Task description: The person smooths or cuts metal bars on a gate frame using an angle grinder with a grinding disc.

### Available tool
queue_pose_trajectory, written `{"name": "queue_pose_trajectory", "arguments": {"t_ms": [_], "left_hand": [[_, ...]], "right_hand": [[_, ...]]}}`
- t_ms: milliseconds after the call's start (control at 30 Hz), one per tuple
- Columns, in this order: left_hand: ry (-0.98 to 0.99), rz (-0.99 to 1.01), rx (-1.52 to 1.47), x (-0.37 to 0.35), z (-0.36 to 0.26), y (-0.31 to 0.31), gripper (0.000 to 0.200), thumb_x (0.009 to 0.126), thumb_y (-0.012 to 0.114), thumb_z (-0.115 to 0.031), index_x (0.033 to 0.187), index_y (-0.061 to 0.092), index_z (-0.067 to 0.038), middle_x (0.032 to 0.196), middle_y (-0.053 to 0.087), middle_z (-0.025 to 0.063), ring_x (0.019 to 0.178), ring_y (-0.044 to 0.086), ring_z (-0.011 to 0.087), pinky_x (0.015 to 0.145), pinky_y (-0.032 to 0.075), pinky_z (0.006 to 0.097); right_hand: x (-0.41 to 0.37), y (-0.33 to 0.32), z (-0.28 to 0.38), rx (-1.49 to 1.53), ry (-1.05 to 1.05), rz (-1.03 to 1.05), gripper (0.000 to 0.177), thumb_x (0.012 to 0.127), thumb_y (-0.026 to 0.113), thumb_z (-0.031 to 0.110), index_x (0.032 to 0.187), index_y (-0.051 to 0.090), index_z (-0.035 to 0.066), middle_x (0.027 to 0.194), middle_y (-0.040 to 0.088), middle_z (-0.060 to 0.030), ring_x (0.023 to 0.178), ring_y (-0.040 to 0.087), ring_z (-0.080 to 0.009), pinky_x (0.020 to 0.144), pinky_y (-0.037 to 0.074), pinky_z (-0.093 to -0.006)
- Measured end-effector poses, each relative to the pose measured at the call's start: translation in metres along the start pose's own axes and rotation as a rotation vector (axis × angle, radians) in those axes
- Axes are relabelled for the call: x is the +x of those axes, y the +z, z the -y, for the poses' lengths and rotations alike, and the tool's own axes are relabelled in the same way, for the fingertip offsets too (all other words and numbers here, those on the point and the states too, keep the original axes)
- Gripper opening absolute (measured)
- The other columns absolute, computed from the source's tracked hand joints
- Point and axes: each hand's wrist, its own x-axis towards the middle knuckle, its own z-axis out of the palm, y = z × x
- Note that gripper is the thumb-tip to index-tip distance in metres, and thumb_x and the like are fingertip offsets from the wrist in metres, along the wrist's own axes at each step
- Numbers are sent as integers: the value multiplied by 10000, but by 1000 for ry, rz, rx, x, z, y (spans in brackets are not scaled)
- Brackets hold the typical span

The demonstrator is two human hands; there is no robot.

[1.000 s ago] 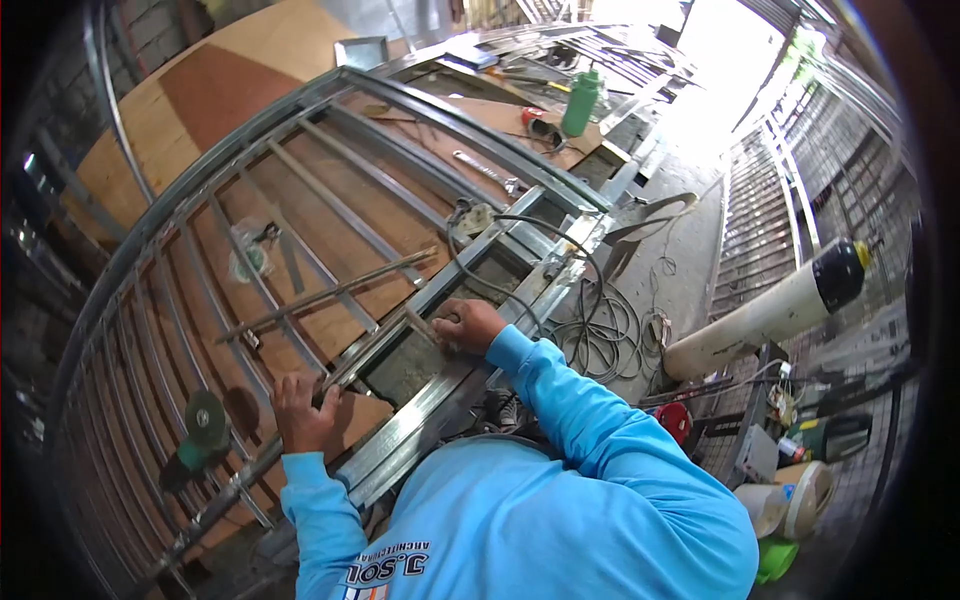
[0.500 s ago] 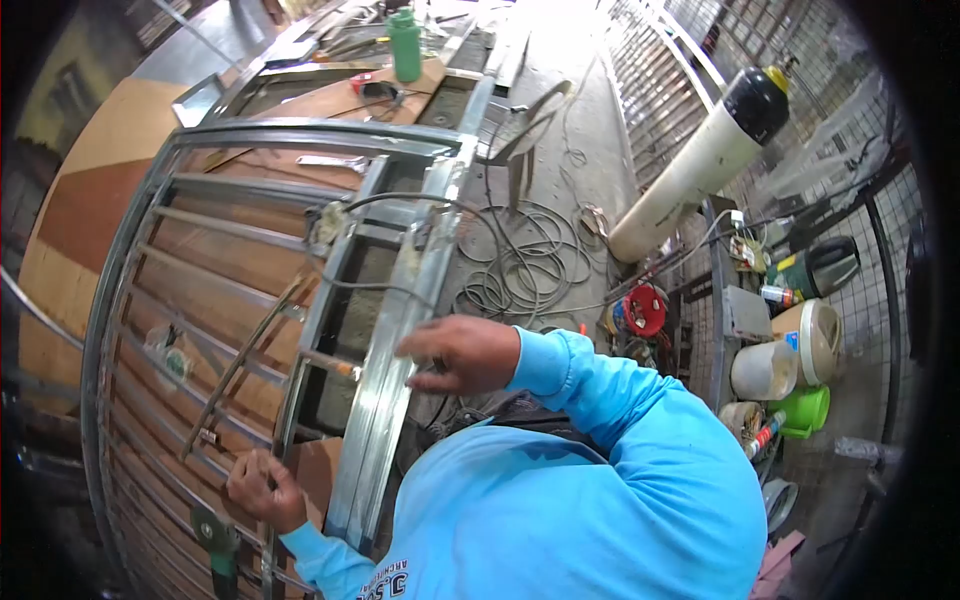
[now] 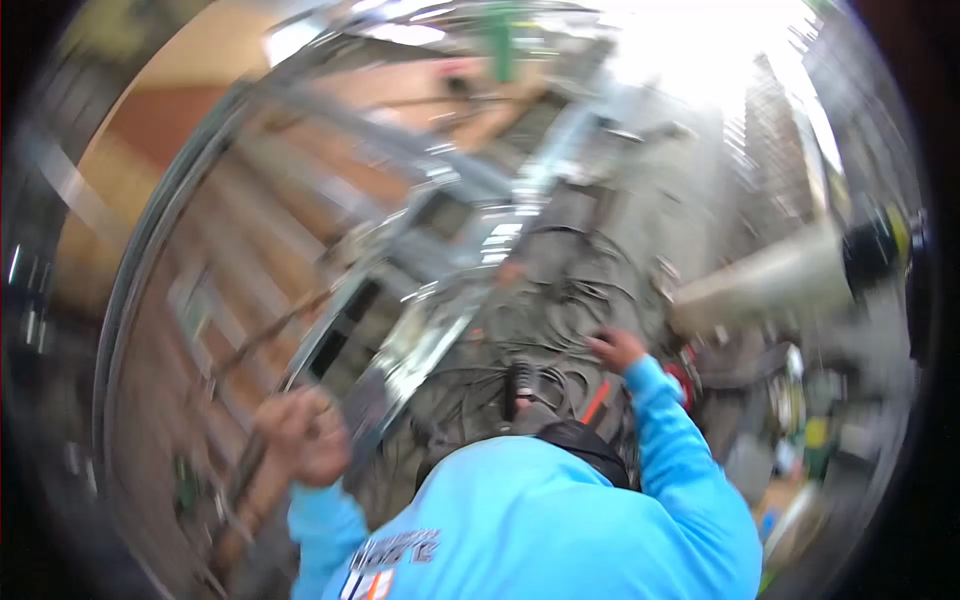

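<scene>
The view is smeared by motion. My left hand (image 3: 303,435) is raised over the near edge of the metal grille frame (image 3: 135,270); its fingers look curled in, and anything inside them is hidden. Beside it runs the shiny steel rail (image 3: 425,345) of that frame. My right hand (image 3: 617,348) hangs off to the right above the floor, apart from the frame, near coils of dark cable (image 3: 590,290). Its fingers are too blurred to read. A long thin bar (image 3: 265,335) lies slantwise across the grille.
A white gas cylinder (image 3: 765,280) with a dark top leans at the right. An orange-red strip (image 3: 596,400) lies on the floor near my body. A green bottle (image 3: 500,40) stands at the far end. Blurred containers (image 3: 800,430) crowd the lower right.
My head view has swung, shifting the frame and cylinder. My right hand has left the steel rail and moved right, over the floor. My left hand has lifted from the grille's edge.
</scene>
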Motion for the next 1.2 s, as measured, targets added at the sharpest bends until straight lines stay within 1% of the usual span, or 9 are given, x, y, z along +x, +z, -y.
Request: {"name": "queue_pose_trajectory", "arguments": {"t_ms": [67, 133, 200, 333, 633, 867, 933, 1133, 1200], "left_hand": [[81, -45, -135, 31, -47, 7, 467, 696, 766, -118, 1148, 660, -64, 1114, 655, 81, 929, 631, 298, 795, 474, 470], [100, -61, -280, 33, -80, 22, 447, 716, 792, -72, 1141, 657, -36, 1054, 652, 98, 843, 636, 266, 715, 490, 418], [-10, -17, -440, 5, -101, 41, 472, 732, 792, -80, 1173, 629, -29, 994, 647, 83, 805, 623, 243, 687, 477, 383], [-95, 2, -387, -27, -113, 44, 478, 761, 778, -90, 1202, 599, -45, 916, 627, 59, 761, 611, 230, 671, 468, 370], [-138, -25, -419, -69, -96, 30, 417, 789, 754, -99, 1178, 606, -70, 864, 617, 39, 719, 605, 210, 644, 471, 368], [-247, 20, -512, -125, -93, 20, 255, 800, 737, -98, 1042, 663, -67, 845, 644, 51, 718, 627, 222, 660, 492, 374], [-290, 27, -551, -141, -91, 19, 259, 796, 735, -88, 1043, 663, -60, 853, 655, 66, 736, 638, 232, 683, 508, 379], [-763, 524, -523, -241, -79, 52, 273, 893, 628, -284, 1048, 677, -65, 923, 683, 168, 862, 662, 379, 787, 534, 460], [-806, 1008, -406, -290, -65, 65, 361, 932, 548, -381, 1083, 685, -83, 1003, 683, 203, 922, 651, 429, 824, 523, 501]], "right_hand": [[24, -13, -90, -248, 241, 29, 411, 939, 619, 394, 983, 719, -2, 843, 717, -205, 802, 697, -342, 750, 544, -460], [48, -27, -302, -1005, -570, -17, 310, 902, 606, 293, 1099, 659, 60, 907, 658, -262, 886, 658, -411, 785, 522, -545], [22, -46, -291, -1186, -3, 437, 381, 922, 552, 289, 1251, 591, 100, 1069, 666, -228, 1029, 630, -422, 876, 517, -528], [-13, -55, -287, -1189, 188, 599, 368, 916, 556, 333, 1226, 627, 149, 1118, 668, -223, 1055, 644, -394, 872, 531, -512], [45, -29, -218, -819, -98, 68, 333, 916, 595, 385, 973, 703, 75, 999, 706, -227, 969, 675, -390, 800, 537, -483], [3, -20, -60, -418, 31, 17, 341, 901, 655, 344, 976, 711, 17, 915, 719, -231, 878, 686, -401, 810, 531, -472], [5, -24, -107, -624, -50, 10, 345, 907, 649, 349, 1018, 722, 30, 931, 724, -225, 889, 697, -381, 818, 537, -460], [-25, -41, -158, -970, 146, 323, 454, 945, 554, 446, 1201, 684, 94, 1234, 647, -180, 1179, 609, -372, 998, 482, -420], [-17, -56, -208, -1133, 131, 522, 495, 965, 514, 466, 1300, 643, 125, 1398, 577, -155, 1267, 566, -352, 1061, 455, -399]]}}
